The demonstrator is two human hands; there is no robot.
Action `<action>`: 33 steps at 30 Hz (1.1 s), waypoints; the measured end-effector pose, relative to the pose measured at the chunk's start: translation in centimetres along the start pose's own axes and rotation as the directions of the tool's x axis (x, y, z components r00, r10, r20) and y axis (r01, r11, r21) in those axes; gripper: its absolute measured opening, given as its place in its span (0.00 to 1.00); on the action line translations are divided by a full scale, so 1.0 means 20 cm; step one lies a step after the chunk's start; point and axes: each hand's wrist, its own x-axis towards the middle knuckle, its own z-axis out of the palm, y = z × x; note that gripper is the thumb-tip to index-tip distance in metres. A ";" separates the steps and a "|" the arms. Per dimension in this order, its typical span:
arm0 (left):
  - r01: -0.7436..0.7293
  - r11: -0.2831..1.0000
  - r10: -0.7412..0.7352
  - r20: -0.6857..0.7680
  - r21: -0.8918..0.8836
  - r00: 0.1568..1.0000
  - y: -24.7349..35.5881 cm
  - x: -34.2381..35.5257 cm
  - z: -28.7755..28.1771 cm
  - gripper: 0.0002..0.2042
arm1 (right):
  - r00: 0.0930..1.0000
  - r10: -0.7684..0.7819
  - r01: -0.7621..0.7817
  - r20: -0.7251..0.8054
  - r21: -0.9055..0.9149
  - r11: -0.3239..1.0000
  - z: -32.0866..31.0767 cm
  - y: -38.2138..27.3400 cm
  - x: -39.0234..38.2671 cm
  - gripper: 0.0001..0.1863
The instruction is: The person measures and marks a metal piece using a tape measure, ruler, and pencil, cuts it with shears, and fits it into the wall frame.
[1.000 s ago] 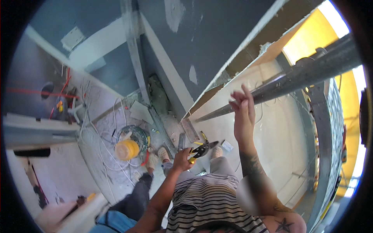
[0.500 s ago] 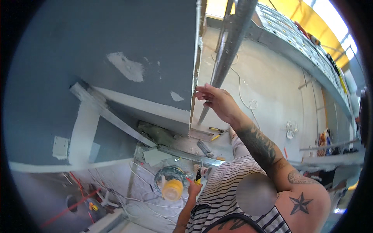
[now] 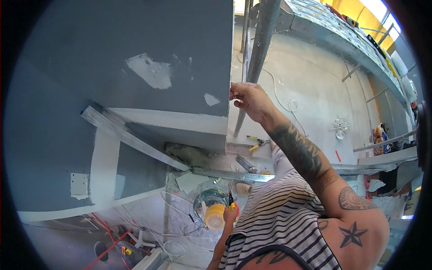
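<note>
My left hand (image 3: pixel 231 214) is low in the picture, closed round the handles of a pair of snips (image 3: pixel 231 199) with black and yellow grips and metal jaws pointing away from me. My raised right hand (image 3: pixel 249 100) is at the vertical edge of a large grey wall board (image 3: pixel 189 40). Its fingers are bent and pinched against that edge; the fingertips are partly hidden. White filler patches (image 3: pixel 150 72) mark the board's face. Below the right hand, another pair of yellow and black pliers or snips (image 3: pixel 257 144) lies on the floor.
A dark bucket (image 3: pixel 198 202) with a yellow tub (image 3: pixel 215 217) stands left of my left hand, with loose cables around it. A metal scaffold pole (image 3: pixel 264 40) rises beyond my right hand. At upper right is a scaffold platform (image 3: pixel 333 36) with tools on it.
My right hand's fingers have gone from loosely extended to pinched at the board's edge. My left hand still grips the snips. The whole view has shifted slightly.
</note>
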 end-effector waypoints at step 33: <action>-0.061 0.937 0.102 0.101 -0.345 0.990 -0.29 -0.06 0.08 0.22 | 0.987 -0.121 0.110 -0.102 -0.103 0.989 -0.26 0.07 -0.08 0.20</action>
